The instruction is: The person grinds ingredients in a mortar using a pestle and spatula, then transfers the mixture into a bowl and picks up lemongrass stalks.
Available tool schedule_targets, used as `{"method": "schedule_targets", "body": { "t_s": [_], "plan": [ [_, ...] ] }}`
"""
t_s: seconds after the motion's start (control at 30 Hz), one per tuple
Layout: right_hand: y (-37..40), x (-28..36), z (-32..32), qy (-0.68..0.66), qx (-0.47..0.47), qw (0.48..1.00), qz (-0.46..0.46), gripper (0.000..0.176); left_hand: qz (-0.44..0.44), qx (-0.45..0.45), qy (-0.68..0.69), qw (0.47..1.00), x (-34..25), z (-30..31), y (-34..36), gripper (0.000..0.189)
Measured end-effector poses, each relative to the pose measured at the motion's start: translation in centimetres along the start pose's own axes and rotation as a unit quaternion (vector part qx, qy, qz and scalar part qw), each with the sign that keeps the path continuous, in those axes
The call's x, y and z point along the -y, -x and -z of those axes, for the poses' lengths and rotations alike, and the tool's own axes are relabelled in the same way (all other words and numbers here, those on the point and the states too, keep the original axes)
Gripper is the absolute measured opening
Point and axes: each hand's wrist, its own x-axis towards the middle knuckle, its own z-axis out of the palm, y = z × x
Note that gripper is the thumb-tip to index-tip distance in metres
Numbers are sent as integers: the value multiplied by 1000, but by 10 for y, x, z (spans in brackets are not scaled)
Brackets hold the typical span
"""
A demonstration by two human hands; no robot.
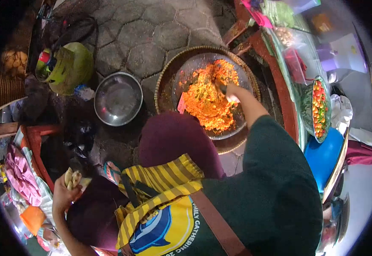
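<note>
My right hand [238, 94] is closed around a dark tool [222, 88] whose end dips into a heap of chopped orange-red chilli mix [206, 102]; cannot tell the tool's exact kind. The mix lies on a wide round metal tray [181, 77], set in a woven basket [158, 91]. A small pink piece [181, 103] stands near the tray's left side. Over at the lower left, my left hand [64, 197] grips several pale, finger-shaped pieces [72, 178], held upright beside my knee.
A metal basin [118, 99] rests on hexagonal paving left of the tray. Behind it stands a green gas cylinder [72, 68]. On the right, a bench holds a bag of red and green chillies [319, 109] and a blue container [325, 158]. Pink cloth [22, 173] lies at left.
</note>
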Motion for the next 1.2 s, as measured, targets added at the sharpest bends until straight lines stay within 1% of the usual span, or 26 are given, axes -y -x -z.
{"method": "schedule_targets", "body": {
  "t_s": [0.07,0.1,0.13,0.17,0.23,0.3,0.33,0.37,0.4,0.47,0.5,0.53,0.57,0.63,0.67,0.7,0.77,0.87,0.93,0.97,1.0,1.03,1.07,1.1,1.13,1.2],
  "plan": [
    [21,-13,-25,304,68,941,131,18,-88,-15,-84,992,27,3,1,29],
    [46,-25,-63,191,-63,975,98,21,-19,-32,-67,997,15,1,9,24],
    [65,-32,-91,72,-188,978,61,26,-11,-26,-71,997,25,4,6,24],
    [64,-26,-90,75,-178,979,64,26,-18,-23,-38,999,43,7,6,23],
    [66,-2,-94,30,-170,985,-25,42,-22,-21,-27,999,51,7,9,18],
    [31,28,-58,-1,-187,982,-38,40,-15,-15,-37,999,38,6,7,17],
    [16,44,-36,20,-175,983,-46,52,-10,-18,-43,999,29,5,5,17],
    [-5,46,-28,-5,-239,970,-49,44,-15,-19,-54,998,22,7,6,17],
    [-25,43,-26,-6,-238,970,-49,44,-14,-19,-55,998,25,9,12,17],
    [-49,29,-4,74,-89,992,41,26,-36,-28,-57,997,28,9,11,21],
    [7,50,13,165,-56,982,65,13,-49,-36,-56,997,27,9,7,23],
    [17,53,11,106,58,992,19,26,-61,-49,-55,995,30,7,9,24],
    [30,54,-7,78,61,995,18,33,-51,-56,-84,994,33,7,11,24],
    [45,51,-61,64,-35,997,29,48,-27,-50,-120,991,43,9,14,24],
    [42,46,-85,80,-141,986,41,56,-11,-37,-80,996,56,10,15,24],
    [34,43,-93,36,-173,984,14,50,5,-24,-42,999,66,12,16,24],
    [17,51,-62,32,-197,976,-84,56,-7,-31,-44,999,78,13,10,24],
    [-6,50,-4,4,-135,986,-95,51,-21,-27,-33,999,49,12,12,24],
    [-15,43,14,93,-15,995,-25,26,-49,-23,-27,998,35,10,13,23],
    [-8,38,12,104,-6,994,-14,13,-58,-44,7,997,49,8,11,20],
    [7,31,3,28,24,999,6,13,-91,-58,7,994,53,7,12,19],
    [14,24,-17,29,67,997,2,14,-63,-54,-13,996,51,8,15,18],
    [35,25,-36,38,24,998,51,23,-29,-45,-36,998,50,9,19,17],
    [55,26,-55,52,-21,994,98,35,-38,-45,19,998,69,9,21,15],
    [48,21,-81,83,-93,988,86,42,-26,-36,16,999,70,7,22,15],
    [45,33,-95,20,-179,984,2,43,-22,-66,-5,998,70,6,24,14]
  ]
}}
